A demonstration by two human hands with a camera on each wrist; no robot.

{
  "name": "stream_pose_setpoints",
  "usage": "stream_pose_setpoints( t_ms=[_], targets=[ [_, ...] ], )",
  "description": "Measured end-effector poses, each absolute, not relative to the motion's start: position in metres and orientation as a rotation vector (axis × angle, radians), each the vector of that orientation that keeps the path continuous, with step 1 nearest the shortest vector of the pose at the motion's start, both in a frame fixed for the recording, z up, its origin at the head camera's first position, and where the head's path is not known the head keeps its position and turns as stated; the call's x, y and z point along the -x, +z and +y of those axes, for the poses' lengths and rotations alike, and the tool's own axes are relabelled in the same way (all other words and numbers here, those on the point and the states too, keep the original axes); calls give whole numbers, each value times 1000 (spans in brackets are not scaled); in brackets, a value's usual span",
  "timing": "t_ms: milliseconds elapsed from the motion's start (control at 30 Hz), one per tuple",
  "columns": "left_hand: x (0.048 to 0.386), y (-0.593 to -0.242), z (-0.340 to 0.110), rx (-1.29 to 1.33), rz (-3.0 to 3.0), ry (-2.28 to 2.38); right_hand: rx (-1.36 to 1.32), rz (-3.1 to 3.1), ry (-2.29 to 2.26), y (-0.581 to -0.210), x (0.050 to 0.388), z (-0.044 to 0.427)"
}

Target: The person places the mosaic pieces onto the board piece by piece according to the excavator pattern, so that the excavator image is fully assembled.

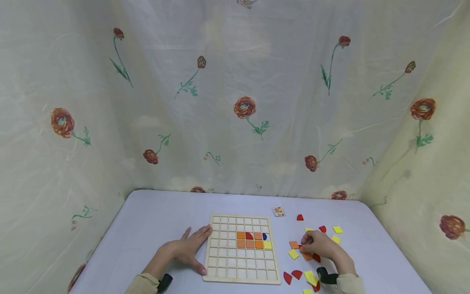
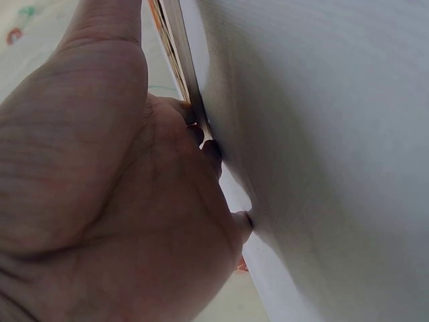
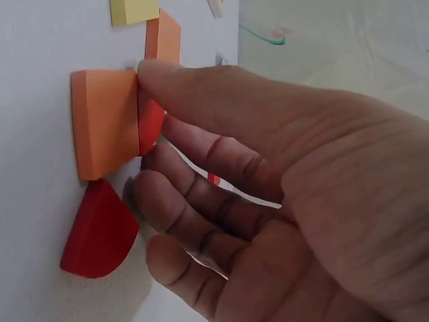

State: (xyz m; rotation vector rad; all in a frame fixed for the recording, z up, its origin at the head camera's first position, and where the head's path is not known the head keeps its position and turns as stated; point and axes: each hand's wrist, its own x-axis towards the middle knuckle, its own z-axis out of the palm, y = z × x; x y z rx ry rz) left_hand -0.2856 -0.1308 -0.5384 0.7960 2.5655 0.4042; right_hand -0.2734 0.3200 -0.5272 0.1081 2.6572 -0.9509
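Observation:
A wooden grid board (image 1: 223, 262) lies on the table, with orange, red, yellow and blue pieces in two rows of its cells. My left hand (image 1: 187, 248) rests at the board's left edge, fingers spread and thumb at the near corner. Right of the board, my right hand (image 1: 323, 246) is down among loose pieces. In the right wrist view its thumb and fingers pinch a red quarter-circle piece (image 3: 151, 124), partly hidden by the thumb. Beside that piece lies an orange square (image 3: 107, 121), with another red quarter-circle (image 3: 100, 231) below it.
Several yellow squares (image 1: 337, 229) and red quarter-circles (image 1: 296, 274) lie scattered around the right hand. A small patterned card (image 1: 278, 211) sits beyond the board's far right corner. Flowered curtains (image 1: 220, 130) surround the white table (image 1: 161, 208) at the back and sides.

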Motion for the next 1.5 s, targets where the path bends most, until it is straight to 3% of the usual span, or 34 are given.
stream_pose_setpoints(
  t_ms=[1133, 1333, 1500],
  targets=[
    [283, -535, -130, -815, 2553, 438, -95, 2850, -866, -537, 282, 330],
    [283, -534, -130, -811, 2552, 427, -59, 2862, -922, -526, 280, 302],
    [283, -533, -130, -813, 2554, 425, 234, 2850, -959, -518, 276, 259]
  ],
)
